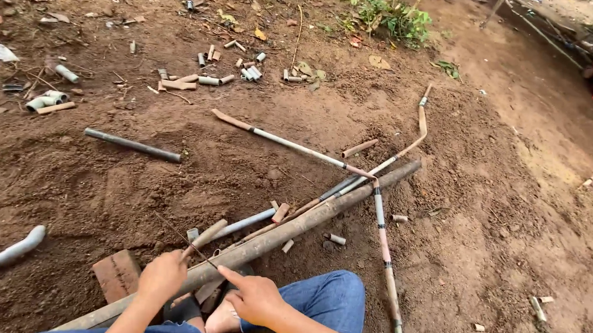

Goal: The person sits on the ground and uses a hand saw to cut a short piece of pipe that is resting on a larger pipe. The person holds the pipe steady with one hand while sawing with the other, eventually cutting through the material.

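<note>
I sit on bare earth with a long muddy pipe (321, 213) lying slantwise across my lap. My left hand (163, 275) is shut on a short brown handle-like piece (205, 235) that sticks up to the right over the pipe. A thin dark rod or blade (175, 229) crosses the handle; I cannot tell whether the two are joined. My right hand (256, 298) rests by the pipe with its index finger stretched left toward the pipe, holding nothing. My blue-jeaned knee (331, 299) and bare foot (222, 318) lie just below.
A red brick (116, 275) lies left of my hand. Thin bent pipes (383, 235) cross the long pipe. A dark pipe (133, 145), a grey elbow pipe (17, 249) and several cut pipe stubs (207, 80) litter the soil. Green plants (394, 15) grow at the far edge.
</note>
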